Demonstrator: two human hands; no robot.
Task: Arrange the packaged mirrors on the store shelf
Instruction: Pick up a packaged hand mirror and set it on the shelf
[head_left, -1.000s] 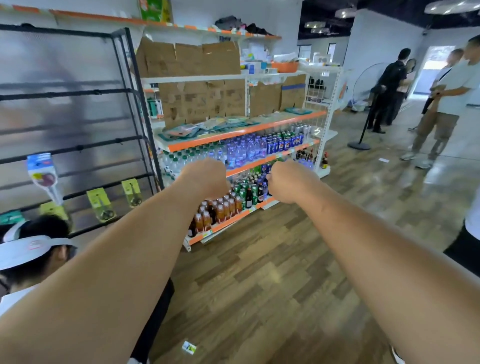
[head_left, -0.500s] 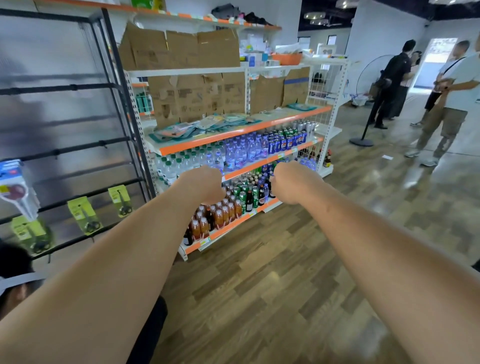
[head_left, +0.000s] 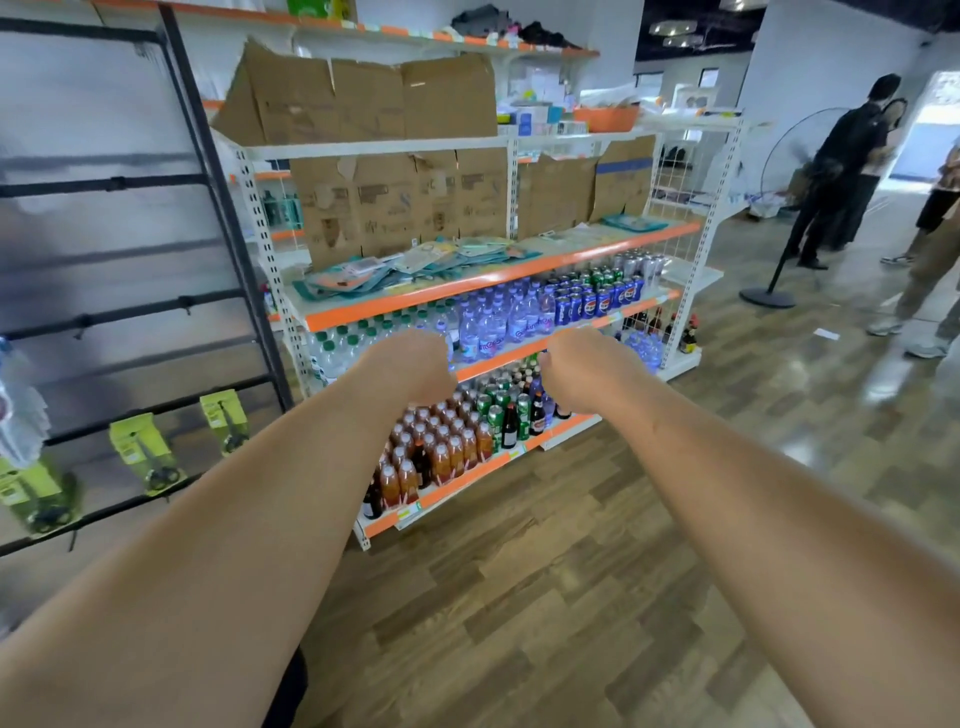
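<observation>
Both my arms stretch straight out toward a store shelf unit (head_left: 519, 275) with orange edges. My left hand (head_left: 410, 371) and my right hand (head_left: 584, 374) are curled into fists, side by side, holding nothing. Flat packaged mirrors (head_left: 410, 265) in teal and pale wrappers lie in a loose heap on the orange-edged shelf above my hands, in front of brown cardboard sheets (head_left: 400, 202). One more teal pack (head_left: 634, 223) lies at the right end of that shelf. My hands are well short of the shelf.
Water bottles (head_left: 493, 322), soda cans (head_left: 597, 296) and juice bottles (head_left: 441, 447) fill the lower shelves. A black rack (head_left: 218, 218) with yellow-green scissor packs (head_left: 145, 452) stands at the left. People (head_left: 852, 171) and a floor fan (head_left: 779, 208) stand at the right on the wood floor.
The view has swung right and closer to the shelf. The person in a white visor at lower left has dropped out of view. My fists stay clenched side by side.
</observation>
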